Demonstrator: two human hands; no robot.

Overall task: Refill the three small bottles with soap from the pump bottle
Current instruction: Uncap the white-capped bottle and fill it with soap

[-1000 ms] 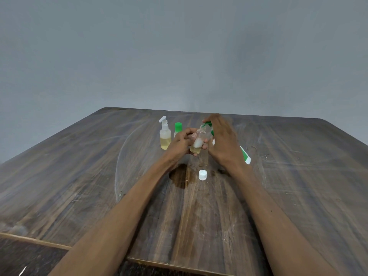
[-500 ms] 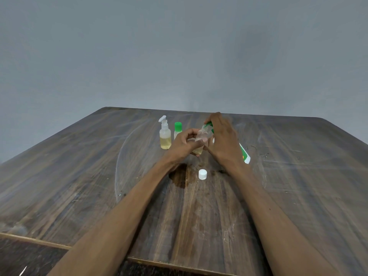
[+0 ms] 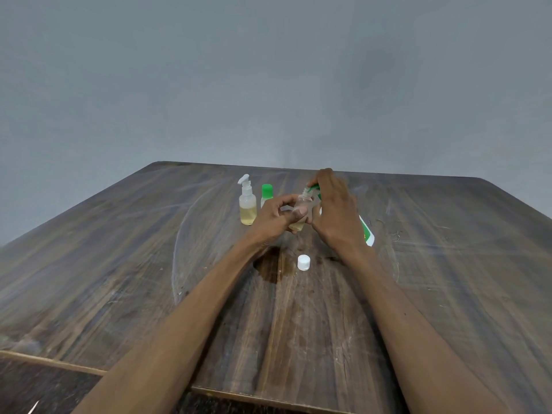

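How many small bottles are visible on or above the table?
3. A pump-top bottle stands left; the green-capped bottle beside it; the clear bottle is held in the left hand. The hands may hide more.

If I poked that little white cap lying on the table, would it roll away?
The white cap seems to rest on a flat end on the wooden table, so a poke would probably slide it, not roll it. It looks like small hollow plastic, so likely very light and easy to flick. Tipped onto its round side, it might roll.
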